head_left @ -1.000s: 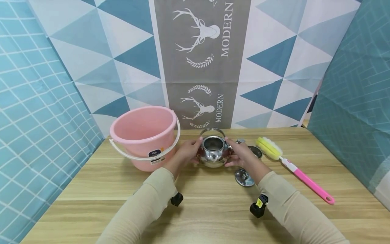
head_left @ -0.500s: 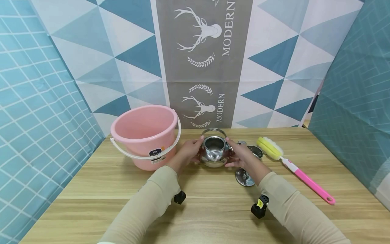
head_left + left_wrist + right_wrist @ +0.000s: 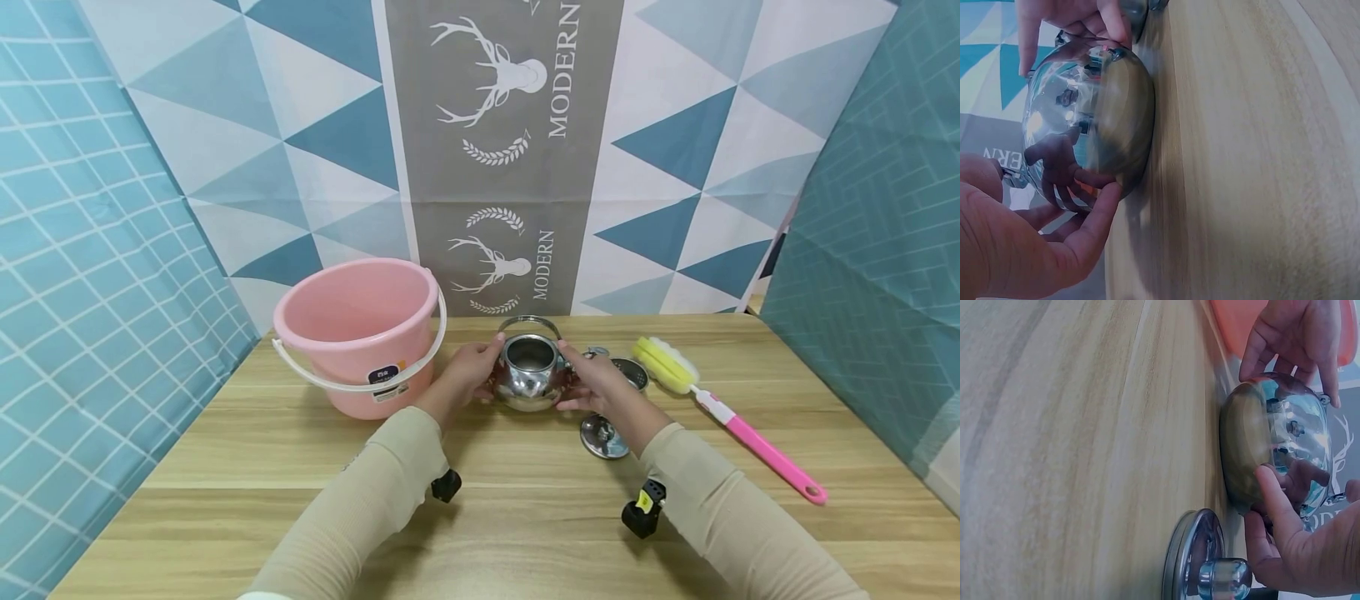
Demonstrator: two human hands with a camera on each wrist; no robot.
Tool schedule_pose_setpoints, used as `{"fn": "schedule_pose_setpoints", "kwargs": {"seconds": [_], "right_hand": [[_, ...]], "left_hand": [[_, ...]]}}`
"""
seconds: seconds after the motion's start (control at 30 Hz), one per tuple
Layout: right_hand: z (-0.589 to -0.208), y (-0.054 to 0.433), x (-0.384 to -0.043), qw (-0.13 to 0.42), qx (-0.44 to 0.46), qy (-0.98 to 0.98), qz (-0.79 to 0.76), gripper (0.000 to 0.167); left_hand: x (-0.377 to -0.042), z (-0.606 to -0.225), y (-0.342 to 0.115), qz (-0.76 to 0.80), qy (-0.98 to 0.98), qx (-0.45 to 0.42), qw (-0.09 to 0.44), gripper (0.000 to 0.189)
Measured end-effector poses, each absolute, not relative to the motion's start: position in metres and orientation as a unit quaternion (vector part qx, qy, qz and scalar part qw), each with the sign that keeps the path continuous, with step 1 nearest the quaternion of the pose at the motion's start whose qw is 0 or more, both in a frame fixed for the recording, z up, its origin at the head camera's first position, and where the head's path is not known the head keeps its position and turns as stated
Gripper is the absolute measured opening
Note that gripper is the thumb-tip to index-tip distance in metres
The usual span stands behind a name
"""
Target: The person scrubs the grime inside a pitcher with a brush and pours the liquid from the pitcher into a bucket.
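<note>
A shiny steel teapot (image 3: pixel 528 390) stands lidless on the wooden table (image 3: pixel 517 517), its mouth facing up and its hoop handle raised behind. My left hand (image 3: pixel 471 372) holds the pot's left side, thumb near the top and fingers lower on the belly. On the opposite side my right hand (image 3: pixel 600 383) grips the pot in the same way. The right wrist view shows the fingertips of my right hand (image 3: pixel 1304 550) against the polished belly. Just right of the pot lies its round lid (image 3: pixel 602 439), knob up. A perforated strainer (image 3: pixel 637 372) is partly hidden behind my right hand.
To the left stands a pink bucket (image 3: pixel 352 367) with its white handle hanging down in front. At the right lies a yellow-and-white sponge brush (image 3: pixel 667 367) with a long pink handle. A patterned curtain (image 3: pixel 315 167) closes off the back.
Both hands keep their hold on the teapot, which stays in place. The view shifts very slightly; the left forearm moves a little to the right.
</note>
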State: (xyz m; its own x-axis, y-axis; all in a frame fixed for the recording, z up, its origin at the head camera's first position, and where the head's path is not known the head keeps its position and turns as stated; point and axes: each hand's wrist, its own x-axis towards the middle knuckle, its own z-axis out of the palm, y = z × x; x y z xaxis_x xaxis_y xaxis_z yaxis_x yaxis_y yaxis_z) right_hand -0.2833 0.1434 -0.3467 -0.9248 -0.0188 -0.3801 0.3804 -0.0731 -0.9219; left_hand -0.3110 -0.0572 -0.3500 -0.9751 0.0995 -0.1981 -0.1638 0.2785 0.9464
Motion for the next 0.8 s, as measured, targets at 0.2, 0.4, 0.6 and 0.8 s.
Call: {"fn": "schedule_pose_setpoints", "kwargs": {"seconds": [0.2, 0.4, 0.6, 0.8], "right_hand": [[-0.344, 0.145, -0.281, 0.142, 0.129, 0.674, -0.714, 0.099], [-0.344, 0.147, -0.275, 0.136, 0.125, 0.7, -0.69, 0.093], [-0.343, 0.156, -0.259, 0.145, 0.073, 0.724, -0.67, 0.077], [-0.336, 0.172, -0.24, 0.115, 0.023, 0.782, -0.612, 0.06]], "left_hand": [[-0.311, -0.348, -0.057, 0.608, 0.786, -0.024, 0.109, 0.057], [-0.309, -0.345, -0.058, 0.61, 0.783, -0.032, 0.115, 0.061], [-0.303, -0.343, -0.065, 0.604, 0.79, -0.043, 0.096, 0.057], [-0.292, -0.342, -0.075, 0.528, 0.848, -0.016, 0.04, 0.025]]}}
